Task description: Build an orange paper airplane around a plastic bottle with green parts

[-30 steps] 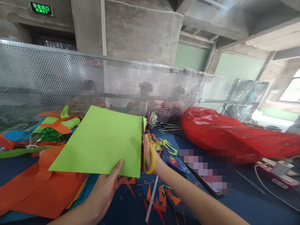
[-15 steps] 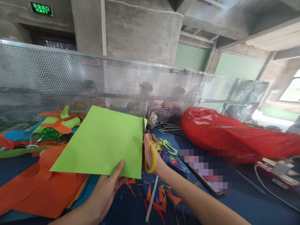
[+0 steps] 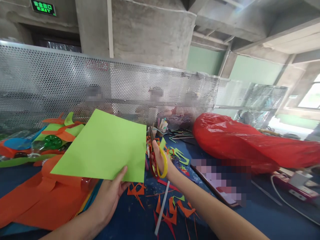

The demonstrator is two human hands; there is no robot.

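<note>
My left hand [image 3: 111, 196] pinches the lower edge of a light green sheet of paper [image 3: 105, 146], thumb on top and fingers underneath. The sheet is held up above the table and tilted. My right hand [image 3: 160, 158] is wrapped round a pair of scissors [image 3: 164, 166] with yellow and red handles. Their blades point up and away from me, just right of the sheet's right edge and apart from it. Beside the scissors, a narrow green offcut [image 3: 163, 143] shows past my right hand.
Orange and green scraps [image 3: 172, 210] and a pale stick [image 3: 162, 208] lie on the blue table. Orange paper [image 3: 47, 203] and bottle crafts [image 3: 53, 141] fill the left. A phone [image 3: 217, 183], a red plastic bag [image 3: 240, 140] and a power strip [image 3: 290, 188] are right. People sit behind the perforated screen [image 3: 135, 80].
The scissors have come off the sheet's right edge, and a narrow green strip is now separate from it. My left hand has moved the sheet slightly left and up.
</note>
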